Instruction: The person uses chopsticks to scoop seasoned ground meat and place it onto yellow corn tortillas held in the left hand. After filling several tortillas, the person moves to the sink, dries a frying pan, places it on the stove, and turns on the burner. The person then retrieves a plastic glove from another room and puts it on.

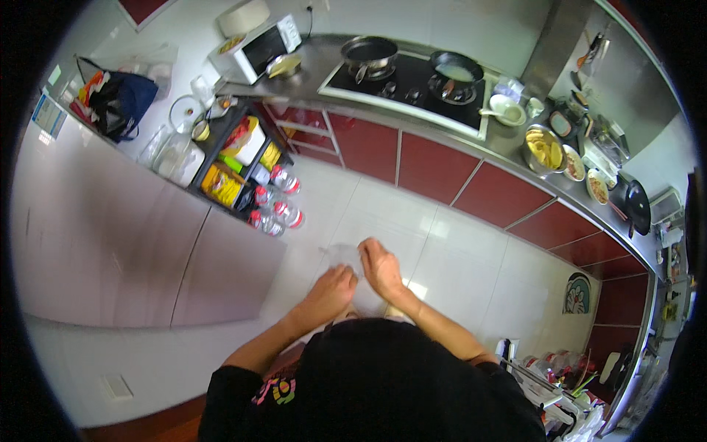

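Both hands are in front of my body, above the tiled floor. A thin, see-through piece of plastic (342,255), like a bag or film, spans the space between them. Its exact kind is too faint to tell. My left hand (335,288) is closed, with its fingers pinched at the lower edge of the plastic. My right hand (380,269), slightly higher and farther right, has curled fingers closed at the plastic's right side. The fingertips are partly hidden.
Ahead runs a counter with a gas stove (412,90), two pans, and a steel bowl of yellow pieces (543,149) farther right. A microwave (259,50) stands at the back left. Water bottles (289,214) stand on the floor beside a dark shelf (221,151). A fridge (132,228) is at left.
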{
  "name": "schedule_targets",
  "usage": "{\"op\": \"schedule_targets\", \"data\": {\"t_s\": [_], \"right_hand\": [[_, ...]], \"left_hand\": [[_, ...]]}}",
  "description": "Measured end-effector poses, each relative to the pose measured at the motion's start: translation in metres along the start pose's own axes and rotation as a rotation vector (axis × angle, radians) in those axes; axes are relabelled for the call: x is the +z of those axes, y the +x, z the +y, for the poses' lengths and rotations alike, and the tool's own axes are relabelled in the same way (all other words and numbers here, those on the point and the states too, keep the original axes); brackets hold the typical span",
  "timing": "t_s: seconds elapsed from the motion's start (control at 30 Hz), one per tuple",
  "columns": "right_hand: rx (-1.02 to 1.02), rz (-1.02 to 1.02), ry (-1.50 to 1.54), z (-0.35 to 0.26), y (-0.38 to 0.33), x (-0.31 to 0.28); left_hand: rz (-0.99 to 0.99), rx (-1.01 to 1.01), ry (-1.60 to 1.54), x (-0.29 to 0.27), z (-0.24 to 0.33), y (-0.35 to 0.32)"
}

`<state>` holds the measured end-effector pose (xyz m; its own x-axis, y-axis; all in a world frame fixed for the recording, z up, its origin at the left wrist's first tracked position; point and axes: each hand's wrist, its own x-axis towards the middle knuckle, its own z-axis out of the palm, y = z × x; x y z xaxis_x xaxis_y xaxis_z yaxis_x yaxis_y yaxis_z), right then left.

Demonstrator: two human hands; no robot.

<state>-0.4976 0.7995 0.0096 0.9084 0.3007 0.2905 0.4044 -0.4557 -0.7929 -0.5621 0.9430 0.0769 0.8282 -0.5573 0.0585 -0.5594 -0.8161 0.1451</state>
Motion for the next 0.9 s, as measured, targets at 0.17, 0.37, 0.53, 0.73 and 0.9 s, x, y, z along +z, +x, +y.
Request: {"op": "schedule_targets", "data": {"t_s": [0.17,0.37,0.53,0.73,0.9], "right_hand": [[-0.091,-0.044,-0.045,-0.016,0.007,-0.018],[-0.212,-0.090,-0.136,-0.032,0.012,-0.031],[-0.346,-0.043,-0.157,-0.030,0.003,-0.021],[-0.393,-0.011,-0.137,-0.023,-0.012,-0.021],[-0.374,0.007,-0.065,-0.028,-0.022,-0.017]], "left_hand": [[0.140,0.026,-0.203,-0.016,-0.004,0.000],[0.194,0.230,0.241,0.022,0.010,-0.001],[0.058,0.073,-0.147,0.050,0.006,-0.009],[0.232,-0.151,-0.191,0.025,-0.016,-0.004],[0.268,-0.417,-0.712,0.008,-0.006,0.001]]}}
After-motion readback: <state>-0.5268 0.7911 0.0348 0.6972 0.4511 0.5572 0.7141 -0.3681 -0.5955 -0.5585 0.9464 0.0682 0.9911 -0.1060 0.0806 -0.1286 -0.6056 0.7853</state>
